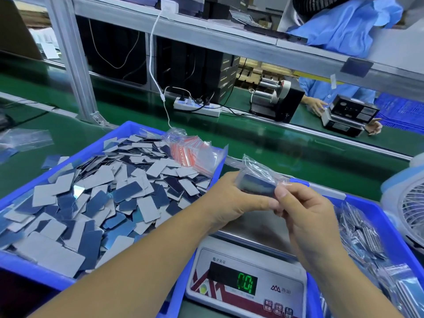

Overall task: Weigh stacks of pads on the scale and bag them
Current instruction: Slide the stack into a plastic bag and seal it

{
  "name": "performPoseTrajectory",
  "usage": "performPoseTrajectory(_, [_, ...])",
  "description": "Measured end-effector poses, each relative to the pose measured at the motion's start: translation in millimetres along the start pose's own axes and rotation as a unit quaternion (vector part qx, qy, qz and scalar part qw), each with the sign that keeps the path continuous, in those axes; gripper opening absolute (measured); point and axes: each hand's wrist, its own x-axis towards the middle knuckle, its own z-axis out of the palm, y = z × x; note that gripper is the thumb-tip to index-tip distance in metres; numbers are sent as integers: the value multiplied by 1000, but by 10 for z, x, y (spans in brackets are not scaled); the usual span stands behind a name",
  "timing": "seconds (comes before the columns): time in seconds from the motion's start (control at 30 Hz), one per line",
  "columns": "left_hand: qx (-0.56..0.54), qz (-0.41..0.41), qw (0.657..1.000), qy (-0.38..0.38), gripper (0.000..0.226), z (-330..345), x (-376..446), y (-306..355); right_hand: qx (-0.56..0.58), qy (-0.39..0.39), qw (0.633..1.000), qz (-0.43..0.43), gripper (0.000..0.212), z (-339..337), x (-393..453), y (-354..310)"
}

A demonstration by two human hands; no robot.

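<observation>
Both hands grasp 1 load above the scale: the left hand (226, 198) cups a dark blue stack of pads (257, 187) already inside a small clear plastic bag (259, 171), while the right hand (305, 210) pinches the bag's near end. I judge the step to be closing the bag, so the left should keep the stack square while the right presses along the mouth. The white digital scale (247, 285) below reads 0.0, its pan bare, between the blue plastic tray of loose pads (128, 131) and another blue tray of filled bags (390, 235).
</observation>
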Motion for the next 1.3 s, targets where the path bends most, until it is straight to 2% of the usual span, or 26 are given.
performPoseTrajectory(0.03, [-26, -23, 999, 8, 23, -6, -1, 3, -15, 21, 1000, -14, 9, -9, 8, -10])
performPoseTrajectory(0.13, [-41, -45, 998, 32, 33, -35, 32, -28, -121, 54, 987, -94, 29, -50, 25, -16])
performPoseTrajectory(0.27, [41, -30, 998, 33, 37, -47, 41, -37, -248, 41, 946, -205, 29, -31, -9, 1])
performPoseTrajectory(0.37, [140, -32, 989, 34, 30, -42, 29, -40, -307, 7, 927, -216, 30, -64, 21, 14])
performPoseTrajectory(0.43, [151, -30, 987, 47, 28, -45, 30, -38, -320, -1, 928, -191, 28, -113, 41, 21])
performPoseTrajectory(0.6, [148, -41, 985, 74, 35, -89, 35, -20, -224, -13, 969, -98, 31, -162, 72, 18])
performPoseTrajectory(0.73, [112, -59, 989, 69, 24, -105, 34, -13, -182, -3, 980, -86, 35, -157, 75, 20])
performPoseTrajectory(0.87, [28, -83, 993, 74, 10, -126, 38, 1, -125, 8, 990, -69, 39, -165, 83, 23])
performPoseTrajectory(1.0, [27, -83, 993, 74, 21, -134, 43, -15, -77, -4, 996, -41, 34, -161, 91, 46])
performPoseTrajectory(1.3, [-15, -96, 994, 50, 16, -148, 67, -33, -11, -7, 1000, -27, 32, -143, 119, 80])
